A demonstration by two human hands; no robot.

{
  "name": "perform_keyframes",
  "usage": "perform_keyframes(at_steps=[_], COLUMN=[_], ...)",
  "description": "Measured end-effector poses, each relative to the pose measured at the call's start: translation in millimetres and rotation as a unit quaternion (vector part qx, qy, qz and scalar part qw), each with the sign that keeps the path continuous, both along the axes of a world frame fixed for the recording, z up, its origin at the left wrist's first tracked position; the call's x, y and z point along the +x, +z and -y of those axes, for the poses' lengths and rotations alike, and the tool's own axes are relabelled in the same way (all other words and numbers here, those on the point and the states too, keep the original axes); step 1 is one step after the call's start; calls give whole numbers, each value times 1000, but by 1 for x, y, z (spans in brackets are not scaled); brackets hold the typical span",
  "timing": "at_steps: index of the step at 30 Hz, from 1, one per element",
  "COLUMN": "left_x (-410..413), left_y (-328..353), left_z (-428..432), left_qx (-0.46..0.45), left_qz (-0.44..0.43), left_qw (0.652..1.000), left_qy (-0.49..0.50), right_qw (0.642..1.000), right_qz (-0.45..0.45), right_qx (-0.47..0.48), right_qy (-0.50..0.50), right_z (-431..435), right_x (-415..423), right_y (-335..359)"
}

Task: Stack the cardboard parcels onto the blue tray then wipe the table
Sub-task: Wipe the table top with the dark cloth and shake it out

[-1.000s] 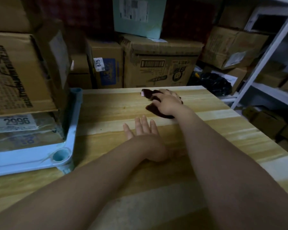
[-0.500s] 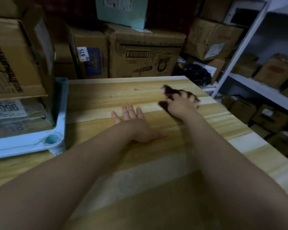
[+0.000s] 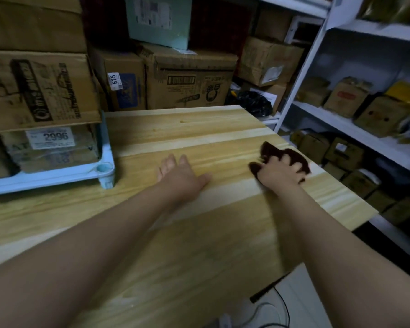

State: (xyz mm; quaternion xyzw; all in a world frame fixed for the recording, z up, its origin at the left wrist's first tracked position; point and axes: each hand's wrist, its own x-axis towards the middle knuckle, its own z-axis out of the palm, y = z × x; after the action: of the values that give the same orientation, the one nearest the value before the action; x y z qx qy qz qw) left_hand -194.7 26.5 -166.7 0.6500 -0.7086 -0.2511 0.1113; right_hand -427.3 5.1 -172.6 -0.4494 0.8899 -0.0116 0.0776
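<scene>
Head view: at nine o'clock the cardboard parcels (image 3: 40,91) sit stacked on the blue tray (image 3: 45,182), so that part looks done. At centre the left hand (image 3: 179,178) lies flat, fingers straight, on the table (image 3: 199,129). At three o'clock the right hand (image 3: 282,175) grips a dark cloth (image 3: 295,156) with curled fingers, so the wiping seems unfinished.

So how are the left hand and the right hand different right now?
The left hand lies flat with straight fingers and holds nothing; the right hand curls its fingers on a dark cloth. The left hand sits nearer the blue tray; the right hand is near the right edge of the wooden table. Both rest on that table.
</scene>
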Motion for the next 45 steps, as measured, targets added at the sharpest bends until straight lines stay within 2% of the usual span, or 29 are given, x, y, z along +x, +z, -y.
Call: perform_keyframes(at_steps=[2,5,8,9,11,14,16,18,22,27,34,36,38,40,45], left_x=[-3,-9,-14,-17,-24,-39,-48,-51,-59,-61,-61,-60,-59,-55,-28], left_y=[-5,-7,-3,-2,1,4,5,2,-5,-1,-10,-12,-16,-19,-17], left_z=[-4,-9,-16,-19,-25,-32,-34,-34,-30,-26,-23,-24,-26,-29,-45], left_qx=[-28,-54,-36,-31,-22,-17,-5,14,62,86,66,53,25,-19,-88], left_qz=[-34,-61,-53,-49,-39,18,54,84,131,145,135,131,119,79,-141], left_qw=[998,991,989,990,994,1000,997,991,979,974,978,980,984,989,986], left_qy=[37,111,137,130,102,9,-64,-106,-141,-148,-144,-140,-132,-124,-21], right_qw=[989,919,872,874,910,977,994,998,997,996,988,989,992,993,978], right_qz=[1,38,92,84,32,-15,-9,-13,-35,-31,-68,-76,-78,-83,-51], right_qx=[-63,-129,-131,-144,-169,-147,-104,-67,-60,-64,-39,-50,-72,-84,-129], right_qy=[136,370,463,457,379,156,45,-7,19,51,-131,-117,-63,4,158], right_z=[-7,-28,-54,-61,-73,-85,-84,-74,-40,-15,-46,-63,-78,-92,-114], right_x=[39,102,110,99,69,16,-13,-30,-38,-49,-71,-70,-61,-47,-3], right_y=[-5,-20,-17,-14,-13,-13,-11,-10,-15,-10,-8,-7,-7,-8,-17])
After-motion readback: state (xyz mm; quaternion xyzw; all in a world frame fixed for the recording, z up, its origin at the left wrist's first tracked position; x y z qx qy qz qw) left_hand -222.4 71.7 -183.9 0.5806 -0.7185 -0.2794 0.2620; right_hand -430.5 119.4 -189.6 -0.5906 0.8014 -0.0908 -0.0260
